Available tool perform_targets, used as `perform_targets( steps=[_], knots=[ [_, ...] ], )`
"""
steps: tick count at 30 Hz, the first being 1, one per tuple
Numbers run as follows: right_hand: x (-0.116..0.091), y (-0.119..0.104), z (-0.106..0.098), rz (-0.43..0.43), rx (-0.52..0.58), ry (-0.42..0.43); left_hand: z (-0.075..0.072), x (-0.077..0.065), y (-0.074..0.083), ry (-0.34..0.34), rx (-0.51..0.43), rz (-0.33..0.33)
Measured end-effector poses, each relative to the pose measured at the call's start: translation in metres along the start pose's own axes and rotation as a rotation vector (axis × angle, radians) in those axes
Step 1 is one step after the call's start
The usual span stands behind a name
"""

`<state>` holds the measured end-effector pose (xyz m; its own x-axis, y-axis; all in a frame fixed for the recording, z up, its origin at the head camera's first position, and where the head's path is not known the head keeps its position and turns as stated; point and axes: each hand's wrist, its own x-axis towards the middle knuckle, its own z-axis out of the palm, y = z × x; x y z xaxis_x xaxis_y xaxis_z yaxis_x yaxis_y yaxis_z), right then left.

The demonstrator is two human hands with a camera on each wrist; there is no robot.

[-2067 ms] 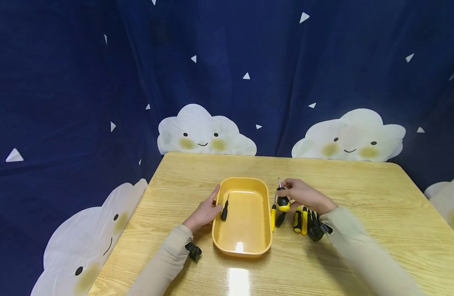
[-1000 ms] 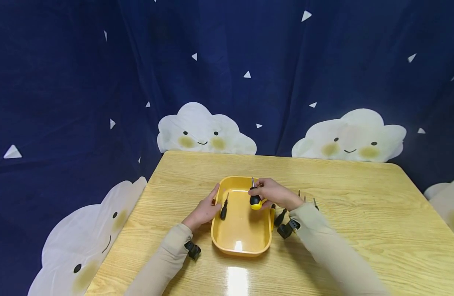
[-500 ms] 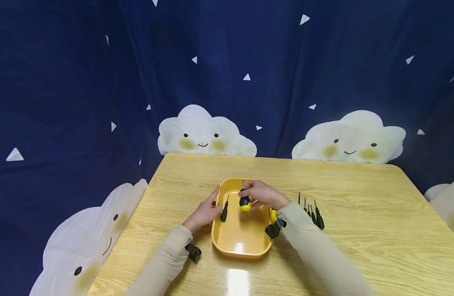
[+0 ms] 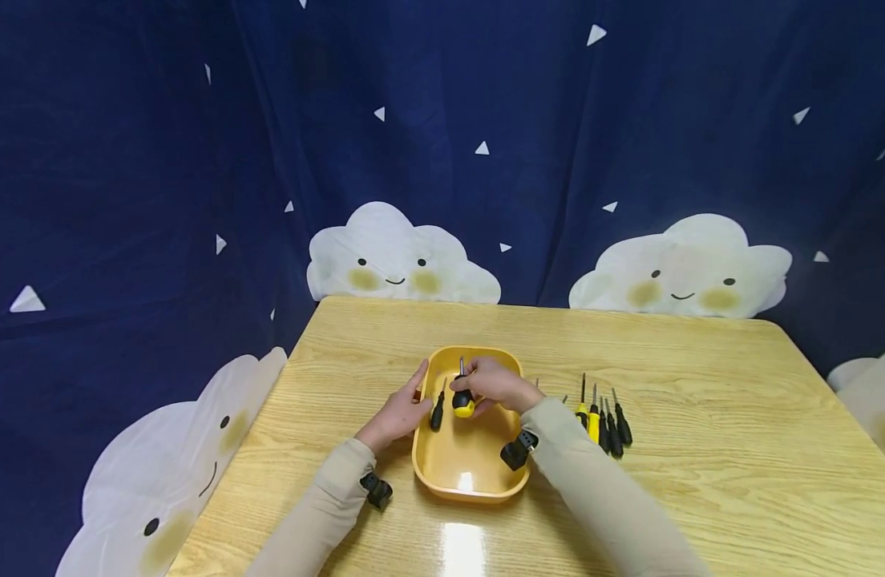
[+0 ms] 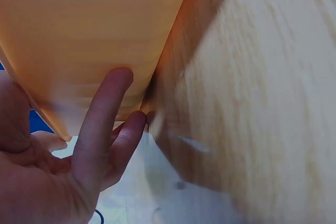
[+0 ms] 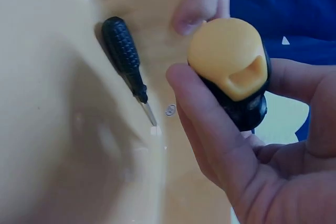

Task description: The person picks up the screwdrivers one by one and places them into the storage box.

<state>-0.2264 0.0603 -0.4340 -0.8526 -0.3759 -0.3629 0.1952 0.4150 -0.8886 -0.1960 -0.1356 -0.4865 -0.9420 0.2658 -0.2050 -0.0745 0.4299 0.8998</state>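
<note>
Head view, as I read it remotely. Lower centre: one yellow tray. Right of centre: several screwdrivers, some partly behind the right sleeve. Inside the tray, left: one black screwdriver. Left hand: pinching the tray's left wall. Right hand: gripping one stubby screwdriver, black and yellow, over the tray; I cannot tell whether it touches the bottom. Beyond: wooden table; across the top, blue curtain, white clouds.
</note>
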Motion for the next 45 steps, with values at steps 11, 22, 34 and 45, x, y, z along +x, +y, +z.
perform_targets(
  steps=[11, 22, 34, 45],
  knots=[
    [0.006, 0.008, 0.011, 0.027, -0.106, 0.038, 0.000, 0.001, -0.001, 0.010, 0.005, -0.002],
    [0.011, 0.016, 0.016, 0.066, -0.224, 0.076, 0.001, -0.001, -0.002, 0.012, -0.005, 0.005],
    [0.019, 0.025, 0.021, 0.073, -0.322, 0.119, 0.000, 0.000, 0.000, 0.018, 0.000, 0.011],
    [0.020, 0.026, 0.025, 0.067, -0.354, 0.142, 0.000, -0.001, 0.000, 0.019, 0.004, 0.016]
  ],
)
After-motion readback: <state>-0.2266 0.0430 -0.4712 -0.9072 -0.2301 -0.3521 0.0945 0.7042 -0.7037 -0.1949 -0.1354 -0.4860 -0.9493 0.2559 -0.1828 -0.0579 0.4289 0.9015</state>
